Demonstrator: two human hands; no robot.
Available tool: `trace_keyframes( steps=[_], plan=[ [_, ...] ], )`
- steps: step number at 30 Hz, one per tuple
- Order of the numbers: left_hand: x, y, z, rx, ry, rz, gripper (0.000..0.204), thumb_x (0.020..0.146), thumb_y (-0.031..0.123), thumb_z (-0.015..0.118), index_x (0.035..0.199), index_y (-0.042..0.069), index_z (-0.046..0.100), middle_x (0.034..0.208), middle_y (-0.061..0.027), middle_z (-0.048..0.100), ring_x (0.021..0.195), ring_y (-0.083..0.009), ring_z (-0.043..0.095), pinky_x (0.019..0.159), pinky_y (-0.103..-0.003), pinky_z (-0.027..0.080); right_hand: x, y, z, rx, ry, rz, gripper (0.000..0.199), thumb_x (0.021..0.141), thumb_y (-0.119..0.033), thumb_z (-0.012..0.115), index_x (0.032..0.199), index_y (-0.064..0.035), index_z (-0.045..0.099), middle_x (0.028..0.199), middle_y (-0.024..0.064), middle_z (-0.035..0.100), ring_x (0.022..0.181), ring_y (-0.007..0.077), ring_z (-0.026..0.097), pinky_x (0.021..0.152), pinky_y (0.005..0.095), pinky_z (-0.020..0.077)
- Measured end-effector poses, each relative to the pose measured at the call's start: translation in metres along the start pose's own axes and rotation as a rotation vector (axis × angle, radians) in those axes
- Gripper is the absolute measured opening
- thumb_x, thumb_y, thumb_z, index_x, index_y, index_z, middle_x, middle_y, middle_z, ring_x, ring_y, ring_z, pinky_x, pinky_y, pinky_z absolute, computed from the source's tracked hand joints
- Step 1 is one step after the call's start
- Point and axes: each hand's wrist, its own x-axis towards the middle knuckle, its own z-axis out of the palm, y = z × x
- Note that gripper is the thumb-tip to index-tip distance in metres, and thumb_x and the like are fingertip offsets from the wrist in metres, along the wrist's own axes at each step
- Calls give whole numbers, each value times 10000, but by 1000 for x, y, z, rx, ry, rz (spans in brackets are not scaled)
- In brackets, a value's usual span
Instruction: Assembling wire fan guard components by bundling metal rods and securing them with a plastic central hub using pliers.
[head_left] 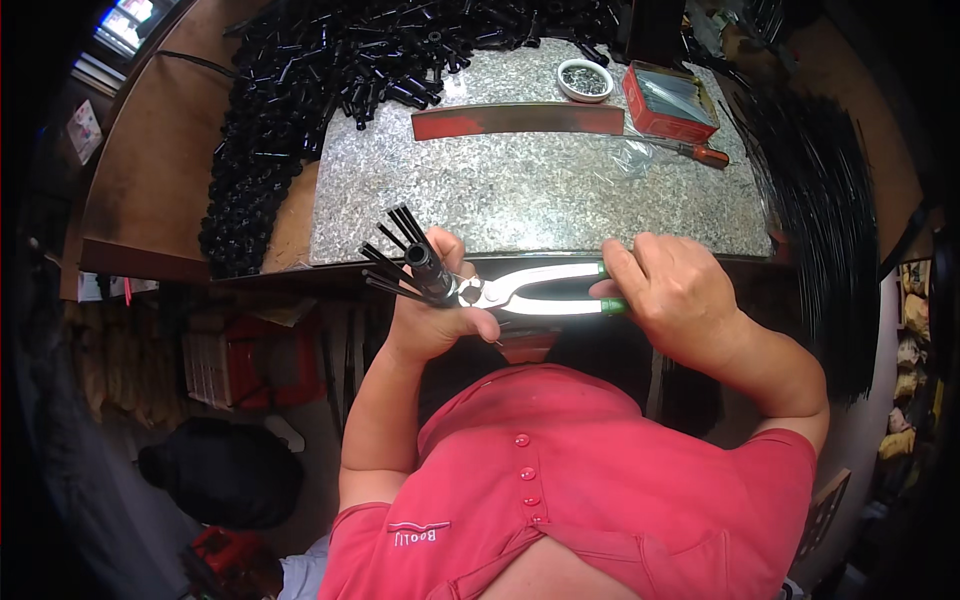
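Note:
My left hand (pixel 430 322) is closed around a black tubular fitting (pixel 428 270), with several thin black rods (pixel 385 255) fanning out from it to the upper left. The tube's round open end faces up. White-handled pincers (pixel 545 290) with green grip ends lie in my closed right hand (pixel 680 295), which grips the ends of both handles. The metal jaws touch or nearly touch the fitting's right side, and a thin bit of wire seems to show there. Whether the jaws bite on the wire, I cannot tell.
A speckled stone slab (pixel 530 190) tops the bench. On it are a curved red-brown strip (pixel 515 121), a white dish of small metal bits (pixel 585 80), a red box (pixel 668 103) and a screwdriver (pixel 708 156). Black tube fittings (pixel 330 70) pile up left; long black rods (pixel 825 200) hang right.

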Motion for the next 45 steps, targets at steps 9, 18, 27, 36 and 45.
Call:
trace_keyframes(
  steps=[9, 18, 27, 36, 45],
  plan=[
    [1, -4, -4, 165, -25, -5, 664, 526, 159, 909, 813, 137, 311, 627, 80, 308, 538, -29, 284, 494, -211, 254, 4, -3, -10, -119, -82, -47, 249, 816, -243, 596, 929, -23, 562, 661, 43, 479, 563, 175, 534, 490, 299, 433],
    [-1, -2, -10, 37, -91, 44, 623, 648, 506, 772, 813, 119, 313, 596, 43, 358, 516, -53, 327, 481, -215, 285, 3, -2, 19, 449, -322, 60, 271, 817, -250, 616, 933, -17, 540, 739, 142, 577, 671, 317, 611, 580, 406, 486],
    [-4, 7, -22, 4, 54, 217, 578, 731, 579, 664, 873, 67, 437, 650, -16, 461, 528, -91, 424, 534, -237, 387, -2, -3, 32, 899, -320, 280, 331, 833, -235, 662, 1052, -27, 524, 819, 163, 592, 747, 352, 594, 647, 393, 458],
    [-4, 7, -23, -41, 31, 209, 538, 750, 545, 664, 876, 72, 443, 652, -22, 456, 531, -102, 431, 560, -271, 409, -7, 1, 34, 1048, -313, 488, 302, 847, -211, 652, 1030, -11, 519, 770, 165, 568, 703, 317, 568, 653, 359, 437],
    [-1, 10, -12, 8, 97, 209, 574, 697, 606, 652, 819, 92, 426, 597, -4, 423, 487, -110, 389, 524, -273, 370, -14, 2, 37, 1054, -291, 538, 303, 853, -216, 643, 1033, -7, 518, 751, 156, 557, 688, 290, 554, 653, 352, 433]
  ],
)
